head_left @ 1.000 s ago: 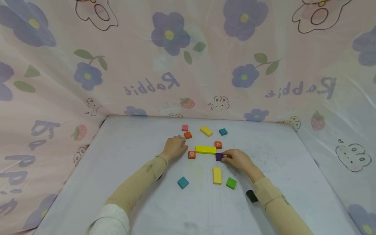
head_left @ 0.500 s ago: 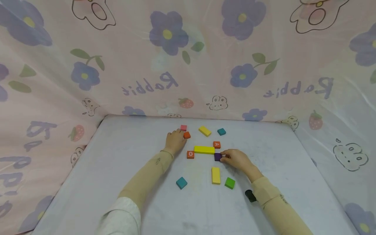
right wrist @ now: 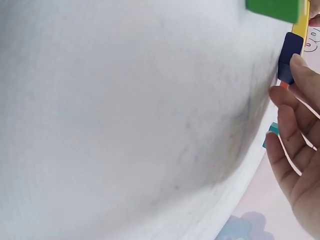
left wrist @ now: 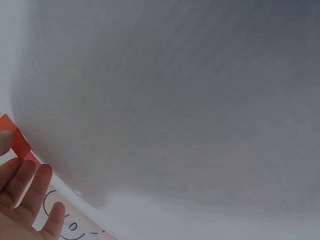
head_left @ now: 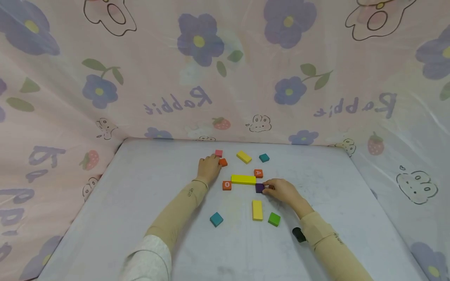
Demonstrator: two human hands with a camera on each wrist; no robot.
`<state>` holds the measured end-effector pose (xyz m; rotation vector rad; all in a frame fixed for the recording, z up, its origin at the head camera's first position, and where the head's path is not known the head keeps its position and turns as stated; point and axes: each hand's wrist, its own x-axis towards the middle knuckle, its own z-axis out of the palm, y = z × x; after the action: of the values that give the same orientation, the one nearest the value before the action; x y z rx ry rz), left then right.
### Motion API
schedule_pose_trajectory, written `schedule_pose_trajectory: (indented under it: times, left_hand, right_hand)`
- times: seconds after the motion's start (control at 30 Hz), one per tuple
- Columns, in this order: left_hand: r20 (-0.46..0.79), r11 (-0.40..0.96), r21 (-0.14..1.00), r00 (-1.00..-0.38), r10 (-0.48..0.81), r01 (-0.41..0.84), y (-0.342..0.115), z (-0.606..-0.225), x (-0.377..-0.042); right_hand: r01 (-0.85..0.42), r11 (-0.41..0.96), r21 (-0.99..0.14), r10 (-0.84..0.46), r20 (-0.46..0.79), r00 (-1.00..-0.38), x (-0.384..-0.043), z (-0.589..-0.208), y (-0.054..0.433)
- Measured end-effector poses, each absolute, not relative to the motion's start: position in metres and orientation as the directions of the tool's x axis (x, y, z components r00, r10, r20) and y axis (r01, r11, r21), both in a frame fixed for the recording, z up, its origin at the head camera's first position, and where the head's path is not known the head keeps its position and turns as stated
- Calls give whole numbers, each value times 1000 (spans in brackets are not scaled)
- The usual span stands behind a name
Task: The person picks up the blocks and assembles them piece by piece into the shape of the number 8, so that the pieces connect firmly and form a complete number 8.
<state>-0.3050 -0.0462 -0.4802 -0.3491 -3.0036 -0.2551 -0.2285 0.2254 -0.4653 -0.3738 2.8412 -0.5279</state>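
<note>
In the head view my left hand pinches a small orange block at the back, left of centre. Its thumb lies against the orange block in the left wrist view, with fingertips at the block's other end. A pink block sits just beyond those fingers. My right hand pinches a dark purple block between thumb and forefinger. That block stands at the right end of a long yellow block. Orange letter blocks, one with O and one with A, flank the yellow one.
Behind are a yellow block and a teal block. Nearer lie another yellow block, a green block and a teal block. A patterned curtain rises behind the white table.
My left hand has moved away from me to the orange block and taken hold of it. The right hand stays at the purple block. The head view has shifted slightly.
</note>
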Motion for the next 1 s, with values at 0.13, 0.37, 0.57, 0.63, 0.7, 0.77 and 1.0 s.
schedule_pose_trajectory:
  times: [0.13, 0.37, 0.57, 0.63, 0.7, 0.77, 1.0]
  left_hand:
    - [134, 948, 160, -957, 256, 276, -46, -481, -304]
    - [138, 926, 156, -936, 325, 344, -44, -480, -297]
    - [125, 895, 189, -914, 386, 404, -48, -480, -291]
    - [129, 883, 200, -904, 406, 425, -49, -478, -289]
    - [131, 873, 200, -895, 427, 446, -50, -477, -288]
    - [132, 865, 197, -887, 442, 461, -51, -476, -286]
    - [133, 860, 198, -882, 452, 471, -51, -477, -285]
  right_hand:
    - [-200, 900, -387, -283, -173, -943, -228, -466, 227]
    - [-196, 897, -396, -282, -171, -944, -229, -467, 228]
    - [-196, 896, -399, -282, -169, -944, -230, -470, 228]
    - [-196, 895, -402, -282, -169, -944, -230, -470, 227]
    - [-195, 893, -405, -283, -169, -944, -229, -469, 227]
    - [-194, 893, -407, -281, -168, -945, -229, -469, 228]
    - [-203, 893, -402, -286, -160, -945, -228, -469, 227]
